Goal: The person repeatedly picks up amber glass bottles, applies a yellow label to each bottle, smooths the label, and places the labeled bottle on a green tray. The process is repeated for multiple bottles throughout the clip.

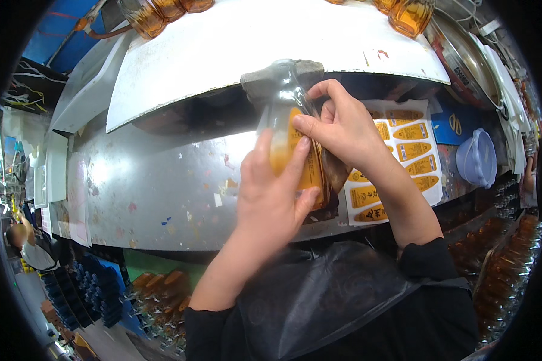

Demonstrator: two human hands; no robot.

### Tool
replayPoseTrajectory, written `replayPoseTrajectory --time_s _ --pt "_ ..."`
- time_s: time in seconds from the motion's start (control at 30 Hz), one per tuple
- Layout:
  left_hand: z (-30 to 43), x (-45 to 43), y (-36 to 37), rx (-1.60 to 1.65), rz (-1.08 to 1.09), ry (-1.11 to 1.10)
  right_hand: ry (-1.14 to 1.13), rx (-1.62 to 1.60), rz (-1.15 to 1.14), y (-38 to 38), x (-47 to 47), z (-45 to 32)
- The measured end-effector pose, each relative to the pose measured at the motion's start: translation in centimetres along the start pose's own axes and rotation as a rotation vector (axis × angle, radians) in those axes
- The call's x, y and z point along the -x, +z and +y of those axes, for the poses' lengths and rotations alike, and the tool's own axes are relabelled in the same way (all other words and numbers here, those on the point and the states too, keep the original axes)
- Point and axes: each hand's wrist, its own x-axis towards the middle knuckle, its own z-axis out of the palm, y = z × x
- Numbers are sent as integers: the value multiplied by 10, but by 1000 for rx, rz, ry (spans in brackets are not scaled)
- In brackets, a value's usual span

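A clear glass bottle (282, 115) of amber liquid lies before me, its neck end over a grey padded rest (309, 70). An orange label (293, 131) with dark writing runs along the upper side of the glass. My right hand (343, 122) grips the bottle's right side, thumb pressed on the label and index finger bent near the shoulder. Slightly blurred, my left hand (273, 187) spans the bottle's lower body. Its index fingertip lies near the right thumb, while its other fingers reach along the left side. Both palms hide part of the bottle.
A sheet of orange labels (415, 153) lies right of the bottle on the metal table (153, 189). Beyond it are scissors (455, 124) and a lilac bucket (476, 158). Amber bottles (411, 18) stand on the white board (253, 40). Crated bottles (508, 275) flank me; a person (36, 248) is far left.
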Motion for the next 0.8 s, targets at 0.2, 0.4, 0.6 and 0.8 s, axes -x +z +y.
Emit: replayPoseTrajectory --time_s 0.2,0.4,0.6,0.8 --pt "-3 6 3 63 -6 -69 -94 -152 -40 -5 9 5" --pt "-22 17 14 529 172 -182 -4 63 -356 -19 59 15" --pt "-25 22 18 797 205 -302 3 -234 -352 -15 79 25" --pt "-12 16 29 680 273 -336 -26 51 -163 3 83 20"
